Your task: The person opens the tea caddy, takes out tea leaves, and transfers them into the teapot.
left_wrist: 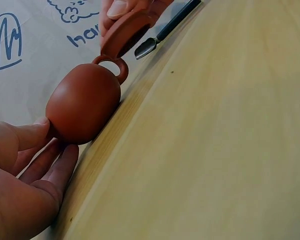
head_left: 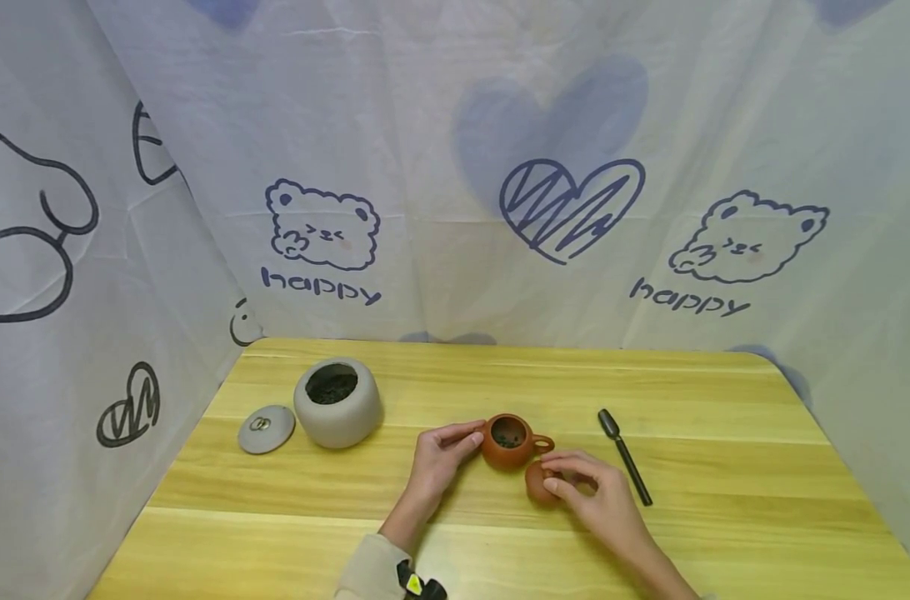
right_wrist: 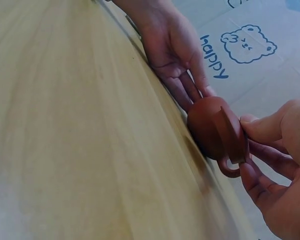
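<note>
A reddish-brown clay teapot (head_left: 502, 457) stands on the wooden table, its mouth uncovered and some dark tea leaves (head_left: 507, 440) inside. My left hand (head_left: 434, 460) pinches it at the side opposite the handle, thumb and fingers on either side; the spout there is mostly hidden. In my right hand (head_left: 601, 497) I hold the matching lid (head_left: 537, 487) tilted on edge, just in front of the teapot's handle (left_wrist: 122, 70). The right wrist view shows thumb and fingers gripping the lid (right_wrist: 233, 135) from behind, with its knob out of sight.
A pale grey round jar (head_left: 342, 423) with dark leaves inside stands at the left. Its lid (head_left: 266, 430), with a ring-like knob, lies beside it. Right of the teapot lies a dark-handled tea scoop (head_left: 626, 458). A printed cloth (head_left: 440, 292) hangs behind the table.
</note>
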Demonstrator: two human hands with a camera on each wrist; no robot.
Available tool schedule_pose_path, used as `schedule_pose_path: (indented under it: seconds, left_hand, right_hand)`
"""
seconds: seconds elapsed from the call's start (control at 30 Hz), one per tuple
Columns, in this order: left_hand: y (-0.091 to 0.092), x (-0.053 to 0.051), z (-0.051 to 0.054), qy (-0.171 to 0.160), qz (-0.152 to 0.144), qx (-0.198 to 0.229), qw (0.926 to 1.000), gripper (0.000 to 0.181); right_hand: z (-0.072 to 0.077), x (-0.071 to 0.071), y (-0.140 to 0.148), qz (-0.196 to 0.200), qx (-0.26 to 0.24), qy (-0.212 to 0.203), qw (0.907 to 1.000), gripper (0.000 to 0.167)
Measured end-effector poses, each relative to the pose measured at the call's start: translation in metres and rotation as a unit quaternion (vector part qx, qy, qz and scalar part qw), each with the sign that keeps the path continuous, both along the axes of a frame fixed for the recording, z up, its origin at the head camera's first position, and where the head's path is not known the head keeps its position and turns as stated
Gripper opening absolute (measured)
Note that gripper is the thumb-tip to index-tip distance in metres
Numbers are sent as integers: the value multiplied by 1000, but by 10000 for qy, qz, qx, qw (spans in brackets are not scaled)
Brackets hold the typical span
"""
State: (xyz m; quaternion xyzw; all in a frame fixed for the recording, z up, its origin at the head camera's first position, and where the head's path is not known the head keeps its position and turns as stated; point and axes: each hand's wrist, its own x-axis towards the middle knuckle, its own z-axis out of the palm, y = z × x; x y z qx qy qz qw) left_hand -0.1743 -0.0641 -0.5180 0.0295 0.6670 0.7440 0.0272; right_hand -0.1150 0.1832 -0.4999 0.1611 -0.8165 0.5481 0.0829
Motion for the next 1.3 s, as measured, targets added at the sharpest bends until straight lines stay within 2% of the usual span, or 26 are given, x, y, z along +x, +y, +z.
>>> schedule_pose_path:
  seconds: [0.27, 0.43, 0.7, 1.1, 1.3]
  left_hand:
    - [0, 0, 0, -80, -15, 130, 9999, 26]
    - [0, 0, 0, -100, -13, 101, 9999, 26]
    - [-1, 0, -1, -163, -30, 81, 9998, 25]
    - [-1, 0, 0, -227, -40, 281, 9993, 27]
    - [0, 0, 0, -192, -50, 272, 9994, 26]
  right_hand:
    - [8, -2, -3, -79, -52, 12, 10000, 18]
    - [13, -6, -3, 54, -189, 63, 9998, 18]
    - [16, -14, -4, 94, -161, 231, 9996, 18]
    - [22, -24, -15, -12, -102, 228, 9997, 17]
    - [21, -31, -22, 2, -29, 415, 9991, 16]
